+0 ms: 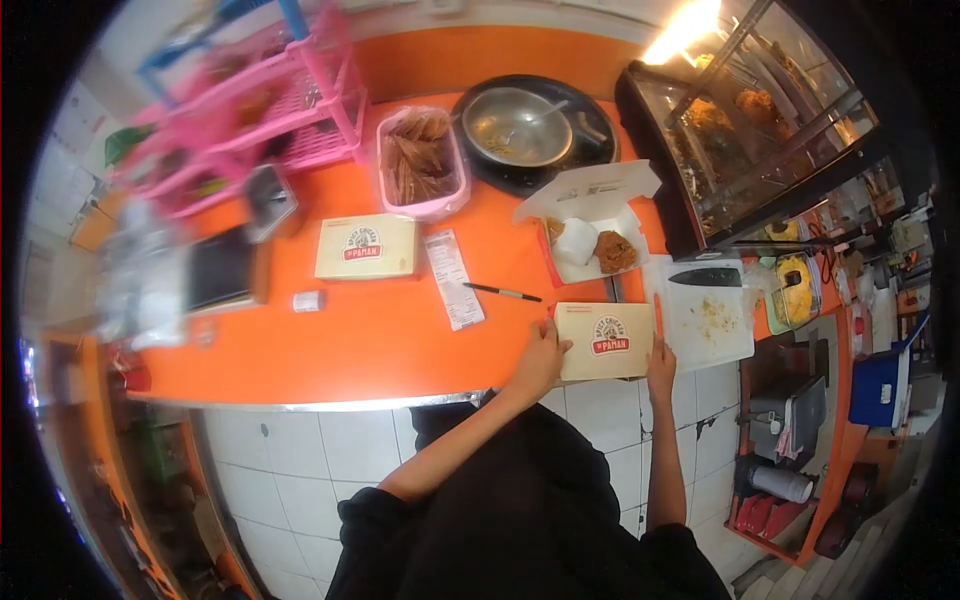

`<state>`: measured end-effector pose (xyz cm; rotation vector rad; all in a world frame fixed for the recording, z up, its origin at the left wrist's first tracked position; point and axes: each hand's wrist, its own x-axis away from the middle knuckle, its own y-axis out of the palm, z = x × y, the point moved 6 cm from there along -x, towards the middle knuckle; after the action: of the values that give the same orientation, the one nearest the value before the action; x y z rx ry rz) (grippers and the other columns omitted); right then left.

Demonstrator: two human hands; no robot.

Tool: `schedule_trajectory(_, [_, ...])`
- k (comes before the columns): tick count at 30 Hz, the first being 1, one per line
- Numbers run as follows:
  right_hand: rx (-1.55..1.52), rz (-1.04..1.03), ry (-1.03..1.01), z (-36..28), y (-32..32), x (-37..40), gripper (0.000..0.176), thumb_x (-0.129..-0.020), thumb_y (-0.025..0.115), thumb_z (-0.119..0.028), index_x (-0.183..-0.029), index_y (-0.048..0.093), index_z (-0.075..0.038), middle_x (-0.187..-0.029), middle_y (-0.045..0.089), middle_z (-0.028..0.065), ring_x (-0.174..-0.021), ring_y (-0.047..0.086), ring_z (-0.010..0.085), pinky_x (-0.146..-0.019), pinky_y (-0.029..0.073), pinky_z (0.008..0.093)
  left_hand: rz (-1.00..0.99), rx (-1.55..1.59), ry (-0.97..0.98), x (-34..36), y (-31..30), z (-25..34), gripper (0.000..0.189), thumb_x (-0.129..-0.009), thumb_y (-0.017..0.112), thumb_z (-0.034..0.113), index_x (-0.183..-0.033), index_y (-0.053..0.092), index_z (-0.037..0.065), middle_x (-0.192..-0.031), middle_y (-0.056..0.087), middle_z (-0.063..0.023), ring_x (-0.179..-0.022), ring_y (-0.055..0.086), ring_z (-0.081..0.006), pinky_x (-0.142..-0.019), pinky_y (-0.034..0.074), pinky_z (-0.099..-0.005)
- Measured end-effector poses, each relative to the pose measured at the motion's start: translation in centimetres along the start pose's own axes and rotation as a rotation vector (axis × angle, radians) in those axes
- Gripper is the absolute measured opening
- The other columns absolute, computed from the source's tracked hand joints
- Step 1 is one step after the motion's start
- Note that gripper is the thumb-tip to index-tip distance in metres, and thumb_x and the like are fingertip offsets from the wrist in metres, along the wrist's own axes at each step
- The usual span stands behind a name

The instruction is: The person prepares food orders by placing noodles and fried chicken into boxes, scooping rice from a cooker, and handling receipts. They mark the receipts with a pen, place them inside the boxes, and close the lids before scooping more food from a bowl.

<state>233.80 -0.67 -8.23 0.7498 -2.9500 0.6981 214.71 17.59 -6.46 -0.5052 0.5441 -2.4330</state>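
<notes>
Both my hands are on a closed cream "Spicy Chicken D'Paman" box (pixel 604 343) at the front edge of the orange counter. My left hand (pixel 541 358) grips its left side, and my right hand (pixel 661 370) grips its right side. Just behind it stands an open box (pixel 550 262) with its lid up, holding a white wrapped bundle (pixel 576 242) and a piece of brown fried chicken (pixel 614 252). Another closed box (pixel 367 247) lies to the left. Between the boxes are a printed receipt (pixel 453 281) and a pen (pixel 503 292).
Behind are a pink-rimmed tub of brown packets (pixel 420 165) and a metal bowl (pixel 517 127) on a black round base. A pink rack (pixel 250 110) stands back left, a glass display case (pixel 750 125) back right. A knife (pixel 706 277) lies on a white cutting board (pixel 700 325).
</notes>
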Motion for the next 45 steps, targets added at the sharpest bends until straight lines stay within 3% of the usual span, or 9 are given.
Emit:
schedule_trajectory(5, [-0.662, 0.079, 0.366, 1.7, 1.3, 5.7, 0.023, -0.093, 0.055, -0.02, -0.111, 0.055, -0.005, -0.099, 0.059, 0.0043, -0.092, 0.058, 0.0157, -0.083, 0.049, 0.0334, 0.003, -0.443, 0.696, -0.1, -1.9, 5.2, 0.094, -0.068, 0.075, 0.033, -0.143, 0.025, 0.008, -0.137, 0.03, -0.0318, -0.13, 0.032, -0.0397, -0.099, 0.036, -0.0479])
schedule_trajectory(8, [-0.823, -0.101, 0.384, 0.3, 3.3, 7.4, 0.023, -0.091, 0.058, -0.013, -0.112, 0.053, -0.006, -0.1, 0.059, 0.0039, -0.093, 0.057, 0.0146, -0.087, 0.049, 0.0348, -0.233, -0.685, 0.606, -0.7, -0.2, 5.0, 0.103, -0.062, 0.078, 0.041, -0.145, 0.022, 0.017, -0.143, 0.016, -0.035, -0.137, 0.015, -0.0437, -0.105, 0.023, -0.057])
schedule_trajectory(14, [-0.994, -0.078, 0.398, 1.5, 4.3, 5.5, 0.019, -0.085, 0.063, -0.004, -0.103, 0.058, 0.0, -0.102, 0.062, 0.007, -0.096, 0.058, 0.0159, -0.086, 0.048, 0.0315, 0.016, -0.776, 0.672, -0.1, 1.4, 4.6, 0.103, -0.065, 0.074, 0.046, -0.147, 0.017, 0.02, -0.14, 0.013, -0.0418, -0.132, 0.017, -0.0542, -0.101, 0.019, -0.0658])
schedule_trajectory(26, [-0.279, 0.041, -0.087, -5.3, 0.1, 2.9, 0.024, -0.075, 0.065, 0.005, -0.098, 0.061, 0.004, -0.081, 0.066, 0.0064, -0.074, 0.061, 0.0109, -0.069, 0.049, 0.0246, 0.098, -1.06, 0.726, 0.2, 3.1, 4.2, 0.06, -0.089, 0.041, 0.022, -0.145, 0.023, 0.008, -0.137, 0.026, -0.0389, -0.128, 0.028, -0.0537, -0.101, 0.023, -0.0643])
schedule_trajectory(30, [0.421, 0.257, -0.246, -7.9, -2.4, 1.3, 0.016, -0.073, 0.064, 0.004, -0.087, 0.058, 0.001, -0.09, 0.061, 0.0103, -0.085, 0.061, 0.0163, -0.069, 0.049, 0.0263, 0.054, -1.106, 0.706, 0.3, 3.1, 4.1, 0.061, -0.09, 0.042, 0.024, -0.145, 0.022, 0.009, -0.138, 0.027, -0.0369, -0.129, 0.027, -0.052, -0.102, 0.023, -0.063])
schedule_trajectory(37, [-0.133, -0.308, -0.225, -4.7, -1.6, -0.7, 0.013, -0.075, 0.066, 0.0, -0.087, 0.062, 0.002, -0.095, 0.062, 0.0125, -0.092, 0.061, 0.0199, -0.085, 0.05, 0.0277, -0.09, -0.761, 0.631, 0.9, 1.8, 4.2, 0.089, -0.078, 0.057, 0.054, -0.147, 0.017, 0.014, -0.145, 0.014, -0.0325, -0.135, 0.014, -0.0484, -0.107, 0.016, -0.0588])
schedule_trajectory(40, [-0.025, -0.361, -0.19, -3.6, -2.6, -1.0, 0.012, -0.076, 0.066, -0.003, -0.087, 0.064, 0.001, -0.091, 0.065, 0.0142, -0.091, 0.063, 0.0237, -0.081, 0.051, 0.0311, -0.09, -0.742, 0.63, 0.7, 1.9, 3.6, 0.091, -0.077, 0.055, 0.059, -0.147, 0.016, 0.015, -0.147, 0.01, -0.0312, -0.136, 0.011, -0.0473, -0.108, 0.014, -0.0577])
schedule_trajectory(43, [0.697, -0.527, -0.432, -9.6, -1.6, -2.6, 0.013, -0.077, 0.064, -0.004, -0.089, 0.066, 0.0, -0.085, 0.066, 0.0154, -0.09, 0.062, 0.0301, -0.082, 0.049, 0.036, -0.111, -0.656, 0.626, 0.7, 1.6, 3.6, 0.082, -0.082, 0.054, 0.052, -0.146, 0.02, 0.014, -0.147, 0.01, -0.0305, -0.136, 0.01, -0.0466, -0.108, 0.014, -0.0564])
schedule_trajectory(45, [0.899, -0.355, -0.763, -14.7, 0.6, -5.2, 0.025, -0.077, 0.061, -0.005, -0.101, 0.066, -0.003, -0.097, 0.064, 0.0171, -0.095, 0.058, 0.0344, -0.084, 0.047, 0.0386, -0.099, -0.547, 0.627, 0.5, 1.2, 3.7, 0.071, -0.086, 0.054, 0.043, -0.143, 0.026, 0.011, -0.146, 0.013, -0.03, -0.136, 0.012, -0.0467, -0.108, 0.015, -0.0556])
